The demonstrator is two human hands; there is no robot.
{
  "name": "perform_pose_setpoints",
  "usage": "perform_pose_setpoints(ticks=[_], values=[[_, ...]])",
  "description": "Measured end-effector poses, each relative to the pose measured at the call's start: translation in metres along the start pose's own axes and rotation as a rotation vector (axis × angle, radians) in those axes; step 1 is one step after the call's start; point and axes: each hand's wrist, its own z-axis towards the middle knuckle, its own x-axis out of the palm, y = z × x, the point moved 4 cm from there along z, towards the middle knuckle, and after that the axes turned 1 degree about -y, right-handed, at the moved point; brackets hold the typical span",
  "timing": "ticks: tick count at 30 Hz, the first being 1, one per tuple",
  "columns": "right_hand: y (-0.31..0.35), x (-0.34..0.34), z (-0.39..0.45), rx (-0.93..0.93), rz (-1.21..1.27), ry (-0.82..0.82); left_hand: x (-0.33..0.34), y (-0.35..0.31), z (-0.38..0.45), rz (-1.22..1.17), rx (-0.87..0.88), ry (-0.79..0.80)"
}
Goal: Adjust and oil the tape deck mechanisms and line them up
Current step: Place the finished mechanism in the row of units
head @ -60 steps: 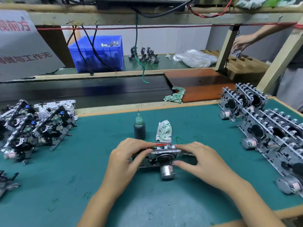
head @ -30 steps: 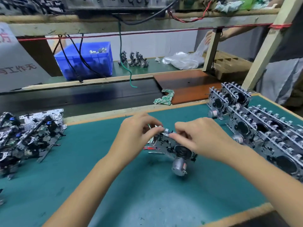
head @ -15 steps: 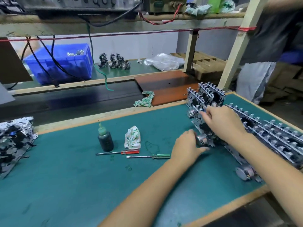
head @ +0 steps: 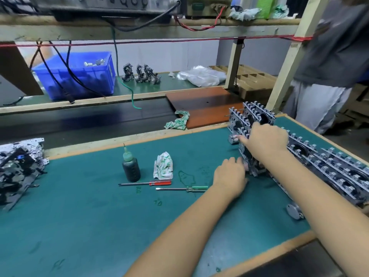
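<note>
Green-matted workbench (head: 83, 212) with a wooden edge, under a wooden shelf carrying wired electronic gear; a dark conveyor strip runs behind the bench.

Both my hands are at about 2 o'clock on the mat, close together on one tape deck mechanism (head: 252, 166) that stands on edge. My right hand (head: 266, 141) is curled over its top edge from the right, fingers wrapped onto the frame. My left hand (head: 229, 177) is against its lower left side near the motor; fingers look bent around the part, but blur hides the exact grip.

That mechanism stands at the near-left end of a row of upright mechanisms (head: 327, 168), touching or just beside its neighbours; the row runs from 1 o'clock towards 4 o'clock along the right edge.

At 9 o'clock, a pile of mechanisms (head: 19, 166) lies flat, well apart from my hands.

Centre of mat: dark oil bottle (head: 130, 166) with green needle cap, upright. Just right of it, a crumpled patterned rag (head: 163, 164). In front of both, a red-handled screwdriver (head: 147, 183) and a green-handled screwdriver (head: 183, 189), lying flat, nearly end to end.

At 11 o'clock on the far bench, a blue plastic bin (head: 79, 76). At 2 o'clock, another person (head: 329, 62) stands beside the bench.
</note>
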Motion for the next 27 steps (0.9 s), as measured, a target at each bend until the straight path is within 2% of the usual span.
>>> perform_pose_setpoints(ticks=[2,4,7,10,14,19,21,23,25,27], values=[[0.007,-0.017,-0.007,-0.016,0.052,-0.071,-0.017,0.009,-0.01,-0.125,-0.02,-0.054],[0.029,-0.035,-0.023,-0.104,0.24,-0.131,-0.044,0.026,-0.028,-0.276,-0.054,-0.168],[0.083,-0.061,-0.059,-0.271,0.499,-0.096,-0.085,0.068,-0.073,-0.387,-0.138,-0.302],[0.142,-0.076,-0.095,-0.483,0.657,-0.006,-0.114,0.116,-0.138,-0.461,-0.237,-0.333],[0.223,-0.082,-0.137,-0.831,0.765,0.103,-0.14,0.179,-0.233,-0.303,-0.421,-0.41],[0.324,-0.097,-0.184,-1.12,0.887,0.244,-0.175,0.238,-0.345,0.203,-0.573,-0.469],[0.362,-0.11,-0.2,-1.17,0.999,0.308,-0.19,0.26,-0.38,0.334,-0.633,-0.554],[0.398,-0.127,-0.209,-1.158,1.117,0.367,-0.204,0.283,-0.409,0.37,-0.759,-0.714],[0.431,-0.142,-0.216,-1.109,1.191,0.426,-0.205,0.301,-0.432,0.296,-0.926,-0.836],[0.457,-0.151,-0.223,-1.097,1.137,0.377,-0.19,0.315,-0.443,0.16,-1.113,-0.808]])
